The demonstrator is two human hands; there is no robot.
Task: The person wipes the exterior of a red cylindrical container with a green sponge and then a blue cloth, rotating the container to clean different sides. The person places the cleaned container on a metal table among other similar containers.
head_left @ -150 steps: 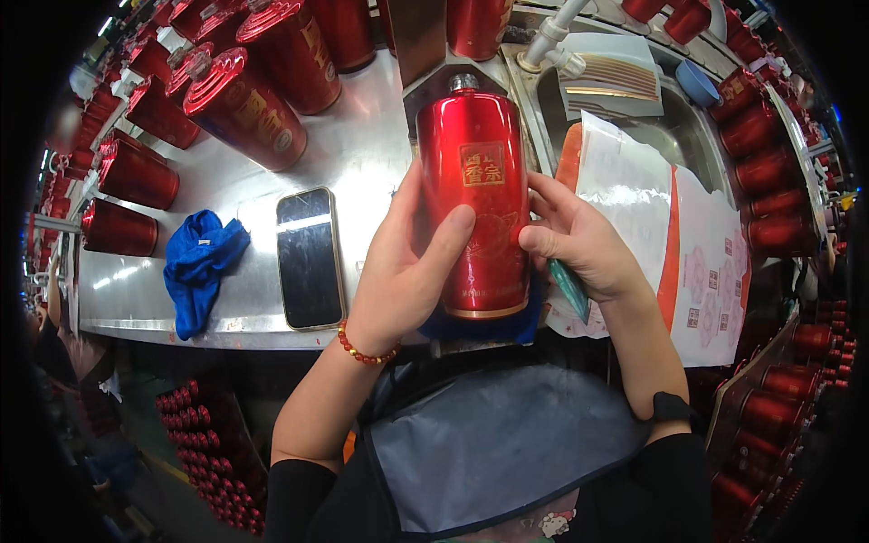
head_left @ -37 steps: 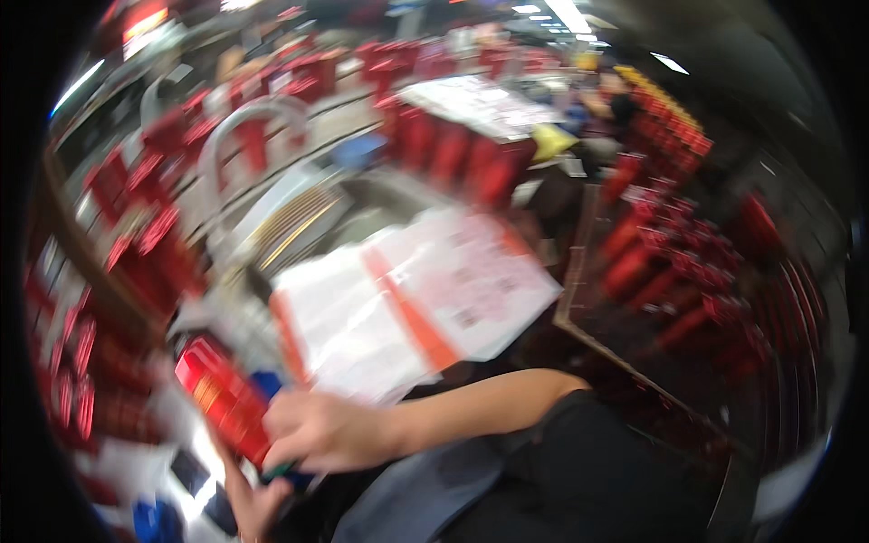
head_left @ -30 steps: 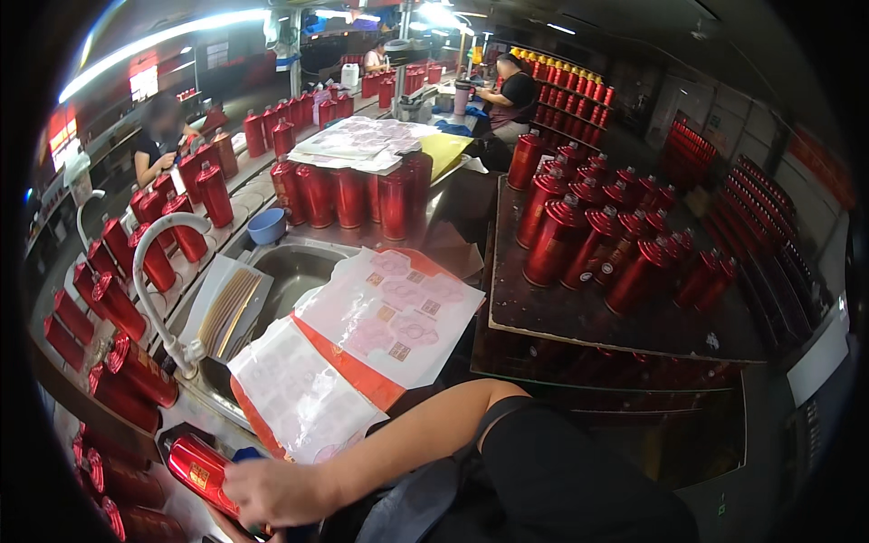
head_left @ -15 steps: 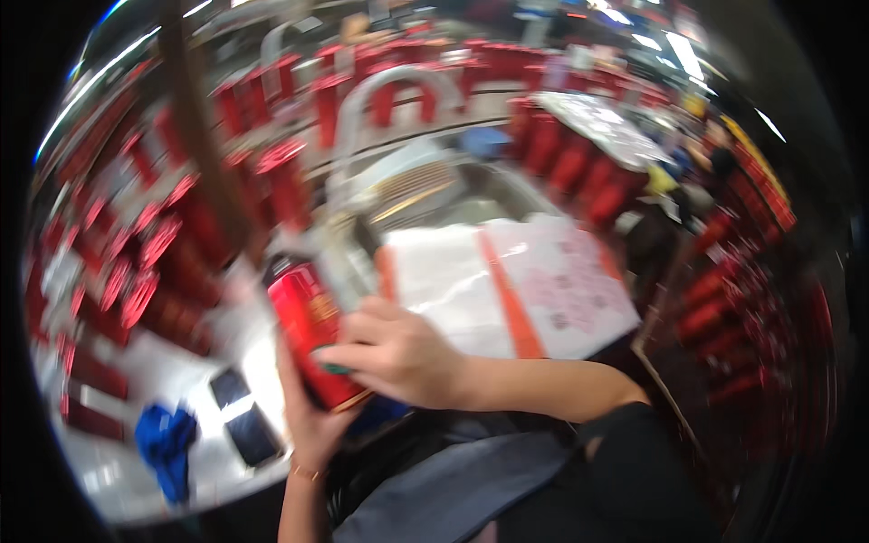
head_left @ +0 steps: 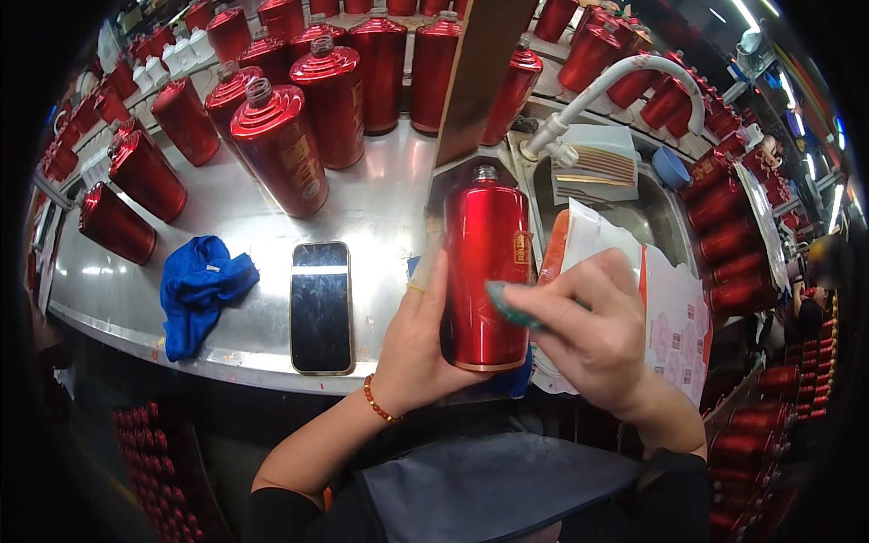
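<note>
A shiny red bottle (head_left: 480, 262) with gold lettering and a bare threaded glass neck stands nearly upright in front of me. My left hand (head_left: 415, 348) is closed round its lower left side, fingers partly hidden behind it. Between thumb and fingers, my right hand (head_left: 593, 326) pinches a small green pad (head_left: 512, 306). The pad is pressed to the bottle's front, just below the gold lettering; its exact kind is hard to make out.
On the metal table (head_left: 244, 344) lie a phone (head_left: 322, 308) and a crumpled blue cloth (head_left: 201, 285). More red bottles (head_left: 281, 149) stand behind. A brown post (head_left: 468, 81) rises by the sink (head_left: 665, 204), which has a white faucet (head_left: 625, 72). Printed sheets (head_left: 674, 326) lie right.
My view has turned left, so the sink now sits farther right, and the blur is gone. The bottle is more upright. Both hands keep their holds, the green pad still against the bottle.
</note>
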